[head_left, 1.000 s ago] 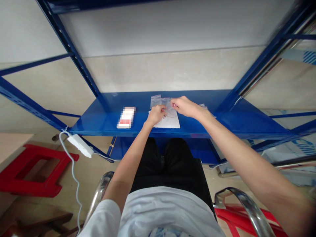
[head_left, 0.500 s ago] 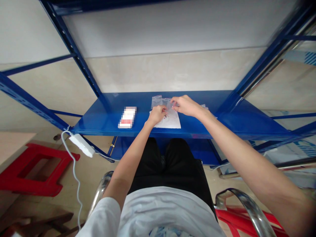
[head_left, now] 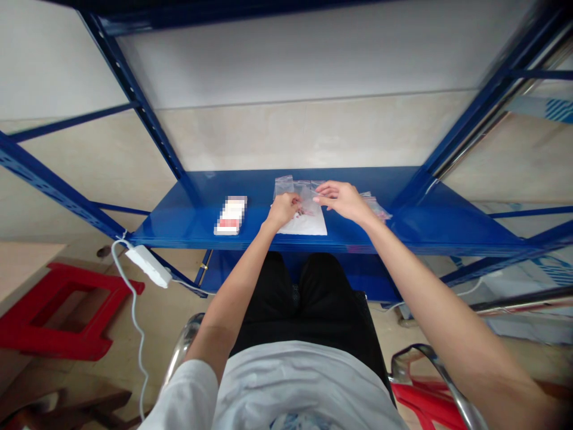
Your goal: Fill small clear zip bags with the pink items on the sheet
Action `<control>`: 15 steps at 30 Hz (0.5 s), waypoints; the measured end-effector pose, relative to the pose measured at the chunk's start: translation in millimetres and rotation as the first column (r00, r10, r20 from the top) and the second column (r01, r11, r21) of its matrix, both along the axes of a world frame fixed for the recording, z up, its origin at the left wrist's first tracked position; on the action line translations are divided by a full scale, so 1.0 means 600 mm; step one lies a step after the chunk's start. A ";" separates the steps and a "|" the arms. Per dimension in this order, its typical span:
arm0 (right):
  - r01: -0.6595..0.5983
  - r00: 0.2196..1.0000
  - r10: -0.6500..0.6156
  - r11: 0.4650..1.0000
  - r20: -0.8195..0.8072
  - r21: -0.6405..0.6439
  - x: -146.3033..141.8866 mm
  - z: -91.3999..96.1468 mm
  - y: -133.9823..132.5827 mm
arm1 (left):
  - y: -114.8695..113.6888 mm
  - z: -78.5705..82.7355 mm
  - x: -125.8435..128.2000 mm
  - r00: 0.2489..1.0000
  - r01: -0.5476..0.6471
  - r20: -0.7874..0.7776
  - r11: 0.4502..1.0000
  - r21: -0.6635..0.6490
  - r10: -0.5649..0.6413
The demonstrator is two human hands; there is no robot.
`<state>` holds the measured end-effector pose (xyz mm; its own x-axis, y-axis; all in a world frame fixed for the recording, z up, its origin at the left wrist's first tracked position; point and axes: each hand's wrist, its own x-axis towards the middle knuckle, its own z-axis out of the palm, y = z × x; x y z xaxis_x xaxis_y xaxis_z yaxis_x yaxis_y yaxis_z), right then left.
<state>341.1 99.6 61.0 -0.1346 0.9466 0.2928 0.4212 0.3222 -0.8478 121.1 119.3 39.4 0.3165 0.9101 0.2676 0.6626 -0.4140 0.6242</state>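
Note:
My left hand (head_left: 284, 210) rests at the near side of a small clear zip bag (head_left: 305, 200), its fingers pinched on the bag's edge. Small reddish contents show inside the bag. Another clear bag (head_left: 283, 186) lies just beyond my left hand. My right hand (head_left: 340, 201) hovers just right of the bag, fingers apart and holding nothing. Under the bags lies a white paper sheet (head_left: 308, 225). Further right, a few more clear bags (head_left: 375, 206) lie in a small heap. A white-and-red box (head_left: 230, 215) stands left of the paper, its details blurred.
The bags lie on a glossy blue metal shelf (head_left: 179, 230) with blue uprights and a beige wall behind. A white power strip (head_left: 147, 266) hangs off its left edge by a white cable. A red stool (head_left: 58, 310) stands on the floor at left. Chrome chair arms flank my lap.
My right hand has moved right, off the clear bag, and its fingers have spread apart. My left hand stays at the bag.

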 end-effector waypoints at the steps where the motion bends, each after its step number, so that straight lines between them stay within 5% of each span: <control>1: 0.003 1.000 -0.004 1.000 -0.024 -0.020 0.001 -0.006 -0.003 | 0.000 -0.001 0.000 1.000 0.005 0.001 1.000 0.002 -0.005; 9: -0.035 0.991 0.023 0.996 -0.135 -0.085 0.000 -0.046 -0.018 | 0.003 -0.007 -0.001 1.000 0.005 -0.012 1.000 0.023 -0.005; 15: 0.081 0.996 -0.082 0.997 -0.042 -0.016 0.002 -0.090 0.004 | 0.007 -0.008 0.003 1.000 -0.006 -0.026 1.000 0.027 0.007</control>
<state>342.4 101.8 6.9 -0.0443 0.9581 0.2829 0.4086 0.2758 -0.8700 122.7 123.7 34.7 0.3177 0.9048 0.2837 0.6810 -0.4259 0.5957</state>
